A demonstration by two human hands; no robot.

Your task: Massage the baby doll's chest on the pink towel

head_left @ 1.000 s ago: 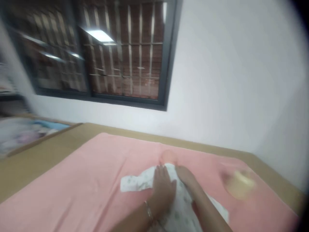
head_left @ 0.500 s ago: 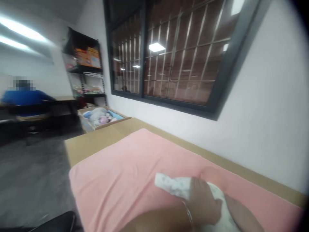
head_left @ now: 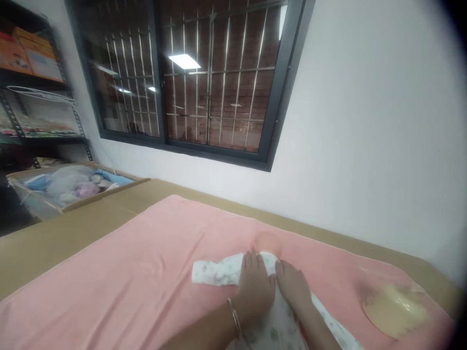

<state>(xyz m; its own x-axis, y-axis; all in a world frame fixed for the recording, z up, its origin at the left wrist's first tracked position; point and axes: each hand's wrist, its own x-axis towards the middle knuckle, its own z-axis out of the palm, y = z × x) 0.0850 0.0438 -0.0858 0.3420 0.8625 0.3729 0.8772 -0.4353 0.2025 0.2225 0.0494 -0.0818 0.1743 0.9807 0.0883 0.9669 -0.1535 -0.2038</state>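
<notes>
Left hand (head_left: 257, 281) and right hand (head_left: 295, 286) lie flat on the dotted white shirt (head_left: 219, 270), near its neck; pressing softly, middle to sides, should stop wrinkles.

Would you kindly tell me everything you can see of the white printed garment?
The white printed garment looks like thin, soft fabric with small greenish-grey motifs. It lies spread on the pink cloth, one sleeve stretched toward picture left, slightly wrinkled, another part showing beyond the right forearm. The left hand and right hand rest on its upper part, hiding some. Its lower end leaves the picture.
</notes>
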